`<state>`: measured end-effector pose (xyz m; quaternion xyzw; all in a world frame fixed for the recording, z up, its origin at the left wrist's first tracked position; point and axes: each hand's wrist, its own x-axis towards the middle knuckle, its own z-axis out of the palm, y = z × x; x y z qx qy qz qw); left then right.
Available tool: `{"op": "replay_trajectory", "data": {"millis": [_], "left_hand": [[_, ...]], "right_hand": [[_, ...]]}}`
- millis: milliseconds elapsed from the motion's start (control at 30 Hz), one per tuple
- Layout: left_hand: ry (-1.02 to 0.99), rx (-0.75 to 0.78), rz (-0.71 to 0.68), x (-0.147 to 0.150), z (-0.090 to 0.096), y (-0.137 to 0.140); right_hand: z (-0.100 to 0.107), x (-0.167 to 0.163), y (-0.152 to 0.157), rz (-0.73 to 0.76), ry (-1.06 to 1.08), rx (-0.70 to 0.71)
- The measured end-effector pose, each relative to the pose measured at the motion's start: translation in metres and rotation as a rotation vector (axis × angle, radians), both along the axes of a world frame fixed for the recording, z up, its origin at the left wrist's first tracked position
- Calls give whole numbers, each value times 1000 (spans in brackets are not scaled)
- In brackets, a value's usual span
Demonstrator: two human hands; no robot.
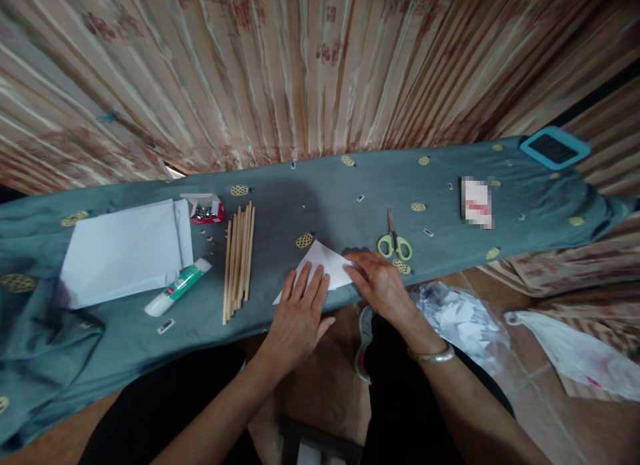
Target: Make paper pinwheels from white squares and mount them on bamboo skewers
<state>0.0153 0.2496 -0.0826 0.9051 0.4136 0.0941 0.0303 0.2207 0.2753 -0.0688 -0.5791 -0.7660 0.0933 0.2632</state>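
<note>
A folded white paper sheet (326, 261) lies near the front edge of the table covered in grey-blue cloth (325, 198). My left hand (300, 315) lies flat on the paper's left part, fingers spread. My right hand (380, 285) presses the paper's right edge with its fingertips. Neither hand lifts the sheet. Green-handled scissors (393, 240) lie just behind my right hand. A bundle of wooden sticks (239, 261) lies to the left of my left hand.
A stack of white paper (125, 251) sits at the left, with a glue tube (177, 288) at its front and a small red box of clips (205, 209) behind. A blue-framed device (555, 148) lies far right. Plastic bags with paper scraps (460, 318) are on the floor.
</note>
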Motion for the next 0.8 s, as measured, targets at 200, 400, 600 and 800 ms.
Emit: {"op": "replay_trajectory", "data": {"millis": [200, 400, 600, 800], "left_hand": [[13, 2, -3, 1, 0, 0], [33, -19, 2, 1, 0, 0], [52, -32, -4, 1, 3, 1], [48, -19, -6, -11, 3, -3]], "right_hand": [[-1, -20, -11, -44, -216, 103], [-13, -47, -24, -80, -247, 84], [-22, -28, -27, -186, -192, 74], [-27, 6, -29, -247, -110, 77]]}}
